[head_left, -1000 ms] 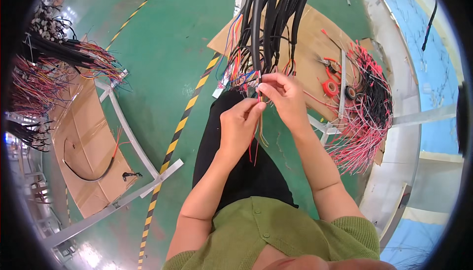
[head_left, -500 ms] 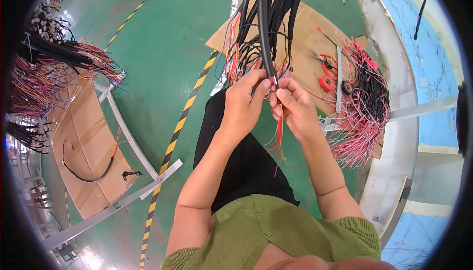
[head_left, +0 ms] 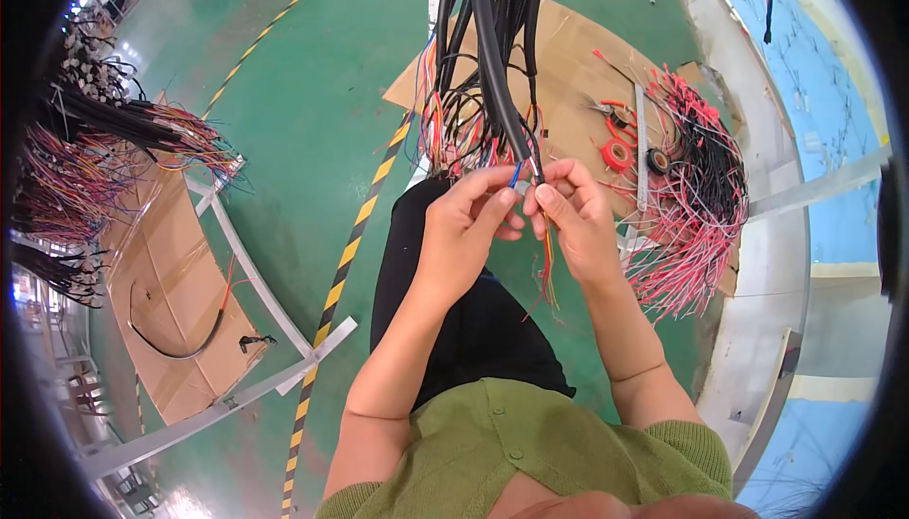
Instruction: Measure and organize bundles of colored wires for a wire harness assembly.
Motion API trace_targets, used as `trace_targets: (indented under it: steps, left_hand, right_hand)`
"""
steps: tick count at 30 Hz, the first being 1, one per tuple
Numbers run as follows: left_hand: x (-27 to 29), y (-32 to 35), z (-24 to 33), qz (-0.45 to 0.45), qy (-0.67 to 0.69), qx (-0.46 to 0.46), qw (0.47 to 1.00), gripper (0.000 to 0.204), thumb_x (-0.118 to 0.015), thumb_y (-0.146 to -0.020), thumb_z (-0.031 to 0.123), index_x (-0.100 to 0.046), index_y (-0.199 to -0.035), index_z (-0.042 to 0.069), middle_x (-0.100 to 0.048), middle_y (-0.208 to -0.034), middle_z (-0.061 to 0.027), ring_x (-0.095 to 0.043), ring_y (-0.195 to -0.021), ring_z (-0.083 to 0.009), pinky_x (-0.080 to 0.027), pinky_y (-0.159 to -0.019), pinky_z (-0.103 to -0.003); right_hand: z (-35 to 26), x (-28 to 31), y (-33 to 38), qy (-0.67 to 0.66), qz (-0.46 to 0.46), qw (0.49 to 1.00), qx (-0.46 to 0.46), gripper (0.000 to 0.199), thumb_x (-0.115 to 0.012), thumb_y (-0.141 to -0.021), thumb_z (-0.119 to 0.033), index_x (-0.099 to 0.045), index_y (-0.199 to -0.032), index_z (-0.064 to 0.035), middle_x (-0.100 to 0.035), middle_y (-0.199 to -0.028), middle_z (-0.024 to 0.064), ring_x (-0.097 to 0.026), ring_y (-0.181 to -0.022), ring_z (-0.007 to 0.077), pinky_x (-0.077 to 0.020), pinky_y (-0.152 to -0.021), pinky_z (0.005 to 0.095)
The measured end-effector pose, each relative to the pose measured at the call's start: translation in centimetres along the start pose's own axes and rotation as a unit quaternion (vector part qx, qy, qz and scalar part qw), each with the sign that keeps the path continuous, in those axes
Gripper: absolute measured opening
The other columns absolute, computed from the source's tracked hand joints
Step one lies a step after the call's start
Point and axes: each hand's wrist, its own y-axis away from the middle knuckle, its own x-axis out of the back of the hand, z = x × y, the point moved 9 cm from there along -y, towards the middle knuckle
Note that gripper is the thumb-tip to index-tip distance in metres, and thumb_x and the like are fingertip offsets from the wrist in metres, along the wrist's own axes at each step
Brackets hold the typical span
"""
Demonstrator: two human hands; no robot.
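A thick black sleeved cable hangs down from the top and ends between my hands. My left hand pinches a short blue wire at the cable's end with thumb and forefinger. Close beside it, my right hand is closed on a thinner black cable just below the thick one's mouth. From under my right fingers, thin red and yellow wires dangle loose. Behind the hands hang more black cables with many coloured wire ends.
On a cardboard sheet lie red-handled pliers, a red tape roll, a black tape roll and a steel ruler. Red and black leads pile at its right. A metal frame with cardboard stands left.
My left hand has come away a little from the cable, and a blue wire now shows in its fingers. Both hands and the cable end sit slightly lower in view.
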Motion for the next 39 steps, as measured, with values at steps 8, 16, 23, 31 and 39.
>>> trace_targets:
  steps: [8,16,23,31,39]
  left_hand:
    - [0.9,2.3,-1.3,0.041,0.038,0.007,0.998,0.027,-0.050,-0.097,0.011,-0.057,-0.119,-0.002,-0.063,-0.098,-0.0065,-0.062,-0.086,-0.0128,-0.053,-0.079,-0.028]
    - [1.4,2.8,-0.9,0.008,0.061,0.014,0.998,0.021,-0.056,-0.092,0.004,-0.058,-0.112,-0.004,-0.066,-0.102,-0.0121,-0.065,-0.089,-0.0165,-0.053,-0.080,-0.028]
    - [1.3,3.3,-1.6,-0.010,0.049,0.054,0.997,0.019,-0.057,-0.091,0.003,-0.059,-0.110,-0.003,-0.069,-0.094,-0.0113,-0.067,-0.084,-0.0172,-0.054,-0.074,-0.028]
    - [1.7,3.0,-2.5,-0.015,0.092,0.097,0.991,0.017,-0.048,-0.097,0.009,-0.059,-0.104,-0.002,-0.066,-0.087,-0.0085,-0.066,-0.075,-0.0143,-0.054,-0.067,-0.025]
    - [4.0,5.9,-4.9,-0.063,-0.034,0.082,0.994,0.020,-0.048,-0.099,0.016,-0.059,-0.093,0.002,-0.056,-0.071,0.0012,-0.052,-0.060,-0.0043,-0.044,-0.056,-0.019]
  right_hand:
    - [0.2,-0.4,0.2,-0.014,-0.010,1.000,0.008,0.017,-0.058,-0.093,-0.015,-0.049,-0.103,-0.0038,-0.060,-0.082,0.0070,-0.054,-0.064,0.0111,-0.0438,-0.058,0.0220]
    - [0.2,-0.6,0.2,-0.034,-0.008,0.999,0.001,0.021,-0.060,-0.092,-0.013,-0.049,-0.106,-0.0008,-0.060,-0.087,0.0088,-0.056,-0.067,0.0126,-0.0455,-0.062,0.0247]
    - [0.5,-0.9,0.2,-0.032,0.002,0.999,-0.009,0.024,-0.063,-0.089,-0.010,-0.050,-0.107,-0.0010,-0.060,-0.094,0.0095,-0.057,-0.068,0.0123,-0.0466,-0.063,0.0249]
    - [1.9,-1.4,-0.9,-0.030,0.007,0.998,-0.054,0.026,-0.056,-0.094,-0.017,-0.053,-0.115,-0.0005,-0.059,-0.088,0.0052,-0.053,-0.064,0.0097,-0.0446,-0.055,0.0228]
    - [5.1,-3.2,-1.7,-0.120,-0.071,0.984,-0.111,0.018,-0.052,-0.098,-0.019,-0.057,-0.099,-0.0023,-0.054,-0.089,0.0013,-0.045,-0.067,0.0049,-0.0354,-0.052,0.0178]
